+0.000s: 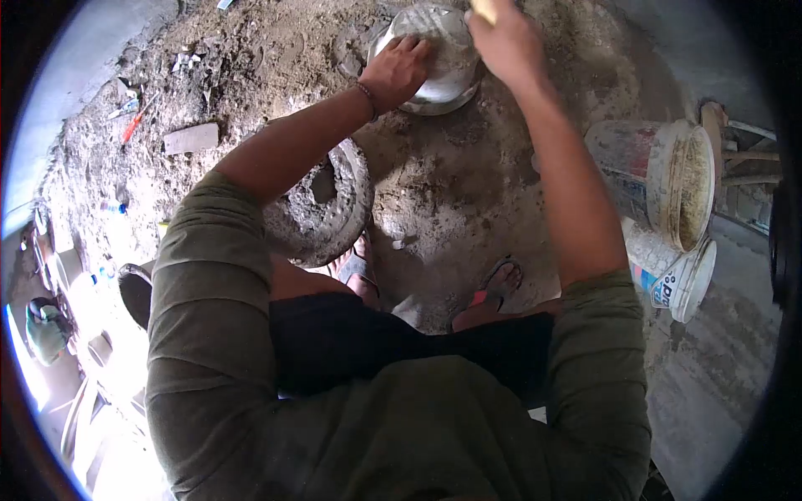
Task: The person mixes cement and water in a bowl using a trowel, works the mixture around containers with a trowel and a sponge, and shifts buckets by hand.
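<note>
At the top centre, a dusty, pale round vessel (447,82) stands on the dirt, looking like an upturned bucket or pot with a wide rim at ground level. My left hand (403,67) lies on its left side, fingers stretched over the surface. To the right and slightly above the vessel, my right hand (508,42) is closed around a yellowish object (484,10). That object is cut off by the frame's top edge, so its kind cannot be made out.
A round, mortar-crusted pan (361,179) sits below my left forearm. Two dirty plastic buckets (660,171) lie tipped on the right. A flat grey block (191,139) and a red-handled tool (134,127) are on the rough ground at left. My sandalled feet are below.
</note>
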Motion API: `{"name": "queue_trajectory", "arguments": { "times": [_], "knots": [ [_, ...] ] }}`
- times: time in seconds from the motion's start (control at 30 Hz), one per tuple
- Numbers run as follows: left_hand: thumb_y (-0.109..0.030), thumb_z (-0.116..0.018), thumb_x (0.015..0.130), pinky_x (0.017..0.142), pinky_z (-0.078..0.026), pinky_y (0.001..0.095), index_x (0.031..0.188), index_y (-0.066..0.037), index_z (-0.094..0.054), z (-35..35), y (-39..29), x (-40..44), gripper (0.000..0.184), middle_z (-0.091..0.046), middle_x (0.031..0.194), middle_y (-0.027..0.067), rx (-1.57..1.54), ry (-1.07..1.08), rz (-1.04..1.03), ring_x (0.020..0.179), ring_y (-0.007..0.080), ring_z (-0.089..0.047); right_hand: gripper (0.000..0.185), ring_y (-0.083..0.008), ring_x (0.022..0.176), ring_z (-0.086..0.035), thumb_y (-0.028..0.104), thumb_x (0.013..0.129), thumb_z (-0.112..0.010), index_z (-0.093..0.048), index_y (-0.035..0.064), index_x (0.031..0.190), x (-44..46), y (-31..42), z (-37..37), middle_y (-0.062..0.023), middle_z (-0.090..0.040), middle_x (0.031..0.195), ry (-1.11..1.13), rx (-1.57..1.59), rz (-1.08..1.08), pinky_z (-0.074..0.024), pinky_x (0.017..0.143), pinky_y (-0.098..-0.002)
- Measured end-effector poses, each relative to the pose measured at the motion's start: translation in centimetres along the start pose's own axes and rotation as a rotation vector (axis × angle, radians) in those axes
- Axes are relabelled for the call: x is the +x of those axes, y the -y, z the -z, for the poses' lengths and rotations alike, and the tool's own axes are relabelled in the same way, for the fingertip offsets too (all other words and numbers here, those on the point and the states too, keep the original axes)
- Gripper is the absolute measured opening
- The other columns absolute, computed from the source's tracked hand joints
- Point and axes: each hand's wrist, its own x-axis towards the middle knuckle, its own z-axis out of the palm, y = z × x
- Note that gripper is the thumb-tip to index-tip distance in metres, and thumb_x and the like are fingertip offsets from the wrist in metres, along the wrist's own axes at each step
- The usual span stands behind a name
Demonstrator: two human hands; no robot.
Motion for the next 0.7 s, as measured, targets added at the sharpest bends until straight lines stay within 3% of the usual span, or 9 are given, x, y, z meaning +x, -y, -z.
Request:
{"name": "queue_trajectory", "arguments": {
  "times": [0.07, 0.13, 0.3, 0.4, 0.47, 0.5, 0.6, 0.63, 0.7],
  "knots": [
    [-0.022, -0.056, 0.092, 0.106, -0.04, 0.0444, 0.129, -0.003, -0.055, -0.8, -0.1, 0.5, 0.041, -0.048, 0.134, 0.0147, 0.052, -0.003, 0.016, 0.126, 0.031, -0.047, 0.047, -0.0421, 0.096, -0.067, 0.032, 0.089, -0.061, -0.051, 0.013, 0.131, -1.0, 0.5, 0.5, -0.025, -0.068, 0.101, -0.202, 0.138, 0.021, -0.0537, 0.082, -0.0507],
    [-0.022, -0.055, 0.09, 0.104, -0.04, 0.0511, 0.123, -0.009, -0.059, -0.8, -0.3, 0.3, 0.036, -0.052, 0.129, 0.0125, 0.092, -0.066, 0.028, 0.121, 0.0296, -0.05, 0.045, -0.0393, 0.096, -0.068, 0.03, 0.087, -0.063, -0.052, 0.0114, 0.127, -2.7, -2.7, -2.2, -0.0222, -0.068, 0.104, 0.204, -0.198, -0.131, -0.0537, 0.081, -0.0505],
    [-0.042, -0.062, 0.091, 0.107, -0.039, 0.0535, 0.128, -0.011, -0.057, 1.9, -0.4, 2.3, 0.049, -0.048, 0.136, 0.0119, 0.142, -0.032, 0.123, 0.126, 0.0301, -0.048, 0.048, -0.0352, 0.09, -0.067, 0.037, 0.085, -0.069, -0.056, 0.0078, 0.121, -3.1, -4.9, 2.9, -0.0194, -0.068, 0.1, 0.094, 0.088, -0.152, -0.0527, 0.079, -0.0454],
    [-0.032, -0.062, 0.094, 0.097, -0.05, 0.0478, 0.122, -0.008, -0.059, 3.3, 2.7, 4.5, 0.037, -0.056, 0.127, 0.0116, 0.103, -0.252, 0.255, 0.117, 0.0267, -0.057, 0.037, -0.0198, 0.059, -0.063, 0.03, 0.088, -0.069, -0.056, 0.005, 0.113, -5.4, -4.9, 6.3, -0.0099, -0.063, 0.079, -0.044, 0.389, -0.341, -0.0516, 0.053, -0.0353],
    [-0.025, -0.066, 0.086, 0.078, -0.05, 0.0486, 0.098, -0.005, -0.064, 3.9, 5.7, 7.4, 0.024, -0.061, 0.096, 0.0188, 0.154, -0.688, 0.142, 0.092, 0.0344, -0.058, 0.033, -0.0155, 0.052, -0.058, 0.027, 0.09, -0.068, -0.056, 0.004, 0.109, -7.3, -5.8, 7.0, -0.0064, -0.059, 0.074, -0.055, 0.62, -0.42, -0.0485, 0.047, -0.0324],
    [-0.03, -0.065, 0.088, 0.093, -0.048, 0.0488, 0.123, -0.008, -0.06, 3.3, 7.2, 8.4, 0.042, -0.054, 0.127, 0.019, -0.092, -0.357, 0.233, 0.115, 0.0394, -0.05, 0.031, -0.0134, 0.049, -0.055, 0.026, 0.09, -0.067, -0.055, 0.0035, 0.107, -8.2, -6.3, 7.0, -0.0047, -0.057, 0.071, -0.057, 0.736, -0.456, -0.047, 0.045, -0.031],
    [-0.036, -0.064, 0.088, 0.102, -0.044, 0.0499, 0.131, -0.012, -0.057, 2.4, 7.9, 8.3, 0.049, -0.052, 0.137, 0.0166, -0.069, -0.429, 0.041, 0.128, 0.0401, -0.045, 0.025, -0.0126, 0.047, -0.052, 0.023, 0.092, -0.065, -0.055, 0.0036, 0.103, -10.9, -7.8, 5.9, -0.0034, -0.055, 0.069, -0.046, 0.757, -0.702, -0.0464, 0.044, -0.0305],
    [-0.04, -0.065, 0.087, 0.11, -0.038, 0.0492, 0.131, -0.015, -0.059, 3.6, 8.1, 8.2, 0.051, -0.052, 0.14, 0.0148, 0.013, -0.408, -0.184, 0.136, 0.0391, -0.04, 0.025, -0.0125, 0.048, -0.053, 0.024, 0.091, -0.066, -0.055, 0.0043, 0.102, -11.5, -8.4, 5.4, -0.0031, -0.055, 0.069, -0.028, 0.795, -0.717, -0.0457, 0.044, -0.0295],
    [-0.037, -0.065, 0.087, 0.103, -0.044, 0.0493, 0.13, -0.015, -0.059, 3.3, 8.9, 8.7, 0.049, -0.059, 0.131, 0.0146, 0.07, -0.386, -0.033, 0.127, 0.0383, -0.049, 0.025, -0.0122, 0.048, -0.054, 0.025, 0.09, -0.067, -0.055, 0.0059, 0.1, -12.4, -8.8, 4.7, -0.0026, -0.055, 0.068, 0.016, 0.87, -0.752, -0.0444, 0.043, -0.0276]
  ]
}}
